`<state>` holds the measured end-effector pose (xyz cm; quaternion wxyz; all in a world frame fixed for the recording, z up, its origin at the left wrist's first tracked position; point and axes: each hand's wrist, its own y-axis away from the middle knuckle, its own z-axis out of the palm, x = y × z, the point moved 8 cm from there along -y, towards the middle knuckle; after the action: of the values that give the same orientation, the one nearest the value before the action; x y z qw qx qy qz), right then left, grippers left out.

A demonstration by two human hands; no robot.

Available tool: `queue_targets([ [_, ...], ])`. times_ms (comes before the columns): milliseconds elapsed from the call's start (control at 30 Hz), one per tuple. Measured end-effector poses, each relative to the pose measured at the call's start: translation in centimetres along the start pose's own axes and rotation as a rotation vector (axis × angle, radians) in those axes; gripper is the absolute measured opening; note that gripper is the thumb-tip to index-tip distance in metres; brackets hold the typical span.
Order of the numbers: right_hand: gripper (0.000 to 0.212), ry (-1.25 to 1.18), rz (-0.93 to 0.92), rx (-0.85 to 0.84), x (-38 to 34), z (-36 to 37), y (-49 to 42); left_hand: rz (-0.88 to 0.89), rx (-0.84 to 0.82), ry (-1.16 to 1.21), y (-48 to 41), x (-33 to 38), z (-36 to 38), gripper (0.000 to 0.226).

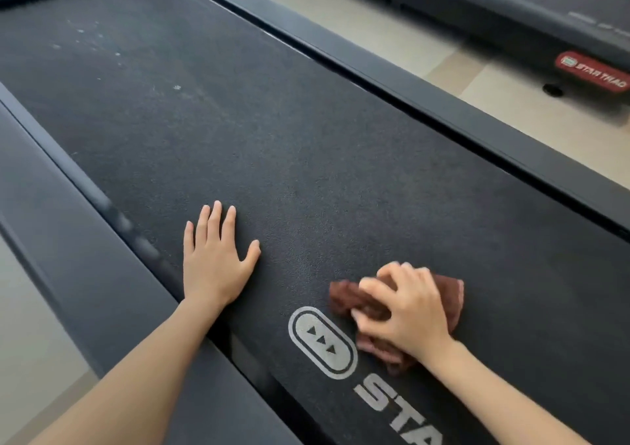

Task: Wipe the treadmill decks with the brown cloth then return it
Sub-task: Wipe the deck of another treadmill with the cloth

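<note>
Right hand (407,311) fingers curled, gripping brown cloth (450,294) on treadmill deck (272,144). Left hand (213,260) flat on deck, fingers straight, spread.

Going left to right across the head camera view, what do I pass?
Left side rail → left hand flat on the belt → brown cloth gripped by the right hand → red badge on the second treadmill.

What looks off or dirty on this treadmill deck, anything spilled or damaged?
Yes: pale specks and a dusty smear mark the far end of the belt, standing out against its dark surface. The right hand presses the brown cloth at the near end, by the printed logo, well short of them. No damage shows.
</note>
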<state>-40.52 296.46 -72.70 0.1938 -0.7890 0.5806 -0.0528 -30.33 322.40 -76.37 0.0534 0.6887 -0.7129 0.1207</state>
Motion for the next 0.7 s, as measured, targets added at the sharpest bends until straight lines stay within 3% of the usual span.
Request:
queue_targets([
  [100,0.034,0.064,0.211,0.019,4.7,1.1,-5.6,0.000,0.000,-0.016,0.0,-0.2,0.0,0.070],
  [300,0.042,0.162,0.449,-0.006,13.9,3.8,-15.1,0.000,0.008,-0.010,-0.1,-0.1,0.0,0.070],
  [433,0.044,0.239,0.568,0.020,14.1,4.5,-15.7,0.008,0.012,-0.025,-0.3,-0.2,0.0,0.070],
  [533,0.042,0.215,0.517,-0.012,10.7,4.1,-13.1,0.012,0.018,-0.027,-0.2,-0.2,0.0,0.070],
  [700,0.034,0.049,0.282,-0.001,-0.6,1.4,-4.5,0.006,-0.045,-0.041,-0.1,-0.2,-0.2,0.070],
])
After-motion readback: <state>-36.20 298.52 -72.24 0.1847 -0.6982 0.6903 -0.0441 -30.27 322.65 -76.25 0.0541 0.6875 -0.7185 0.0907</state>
